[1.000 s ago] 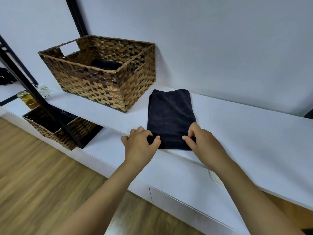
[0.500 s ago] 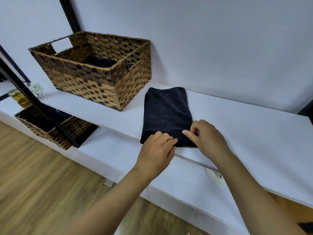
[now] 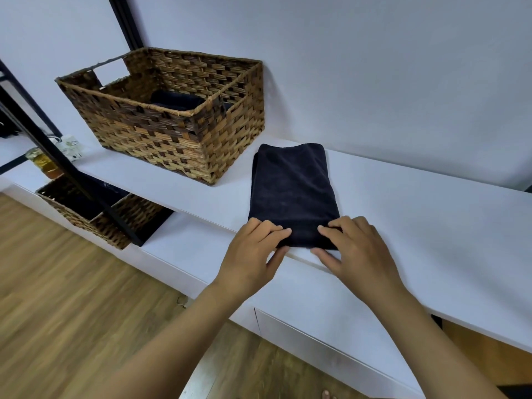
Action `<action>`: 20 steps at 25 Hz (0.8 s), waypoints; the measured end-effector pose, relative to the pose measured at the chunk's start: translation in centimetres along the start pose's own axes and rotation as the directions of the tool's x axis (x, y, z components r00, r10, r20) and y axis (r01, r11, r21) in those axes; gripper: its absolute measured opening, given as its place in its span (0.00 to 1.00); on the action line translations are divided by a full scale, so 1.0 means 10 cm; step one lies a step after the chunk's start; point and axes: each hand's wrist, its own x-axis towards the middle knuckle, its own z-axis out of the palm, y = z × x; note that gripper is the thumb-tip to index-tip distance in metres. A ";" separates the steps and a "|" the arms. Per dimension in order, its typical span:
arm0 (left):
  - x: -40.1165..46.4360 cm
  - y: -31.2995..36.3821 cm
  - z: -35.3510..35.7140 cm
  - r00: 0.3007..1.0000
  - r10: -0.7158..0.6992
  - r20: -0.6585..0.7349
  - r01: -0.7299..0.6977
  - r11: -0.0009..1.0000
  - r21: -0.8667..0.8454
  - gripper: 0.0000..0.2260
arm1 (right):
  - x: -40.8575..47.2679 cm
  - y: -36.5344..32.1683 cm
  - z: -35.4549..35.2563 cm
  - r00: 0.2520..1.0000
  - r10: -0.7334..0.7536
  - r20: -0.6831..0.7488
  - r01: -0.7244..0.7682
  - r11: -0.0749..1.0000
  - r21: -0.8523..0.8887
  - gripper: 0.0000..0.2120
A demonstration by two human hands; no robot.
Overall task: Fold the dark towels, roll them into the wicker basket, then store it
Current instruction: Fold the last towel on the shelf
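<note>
Now starting the roll: both hands pinch the towel's near edge.
Basket (image 3: 161, 131) sits left on the bench (image 3: 417, 214), one dark roll already inside; the folded towel (image 3: 292, 191) lies just right of it. Left hand (image 3: 253, 254) and right hand (image 3: 359, 251) should roll away evenly and tightly, keeping the sides square.

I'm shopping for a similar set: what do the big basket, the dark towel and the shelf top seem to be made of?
Basket: woven wicker or rattan, two-tone brown strips, slightly glossy.
Dark towel: soft napped fabric, perhaps microfibre; matte, fuzzy pile.
Shelf top: smooth matte white board, likely laminate or painted; the core is not visible.
</note>
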 end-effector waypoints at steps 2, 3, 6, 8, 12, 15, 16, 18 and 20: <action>-0.03 -0.11 -0.02 0.999 0.041 0.015 -0.040 0.999 -0.010 0.14 | 0.03 0.02 -0.02 0.999 0.049 0.018 -0.049 0.999 -0.019 0.20; -0.04 -0.15 -0.03 0.998 0.061 0.027 -0.060 0.998 -0.024 0.14 | 0.04 0.03 -0.03 0.999 0.043 0.030 -0.042 0.998 -0.045 0.19; -0.01 -0.23 -0.04 0.995 0.036 0.090 -0.031 0.998 -0.056 0.14 | 0.08 0.08 -0.05 0.995 -0.015 0.099 0.020 0.998 -0.052 0.16; 0.07 -0.23 -0.08 0.990 -0.079 0.119 0.087 0.995 -0.058 0.11 | 0.14 0.10 -0.06 0.986 -0.004 0.164 0.004 1.000 0.000 0.11; 0.34 -0.09 -0.16 0.951 -0.260 0.169 0.267 0.963 -0.021 0.09 | 0.43 0.07 -0.11 0.905 0.171 0.390 -0.201 0.979 0.038 0.18; 0.59 -0.04 -0.17 0.885 -0.402 0.236 0.373 0.914 0.157 0.14 | 0.59 0.06 -0.19 0.859 0.249 0.447 -0.343 0.928 0.143 0.17; 0.65 -0.05 -0.15 0.870 -0.427 0.248 0.372 0.897 0.239 0.13 | 0.60 0.08 -0.20 0.849 0.270 0.453 -0.392 0.899 0.198 0.14; 0.72 -0.05 -0.13 0.885 -0.423 0.193 0.347 0.878 0.331 0.08 | 0.61 0.08 -0.20 0.847 0.290 0.445 -0.420 0.879 0.227 0.13; 0.70 -0.01 -0.08 0.972 -0.221 0.083 0.187 0.936 0.297 0.08 | 0.66 0.09 -0.13 0.873 0.292 0.390 -0.379 0.911 0.164 0.13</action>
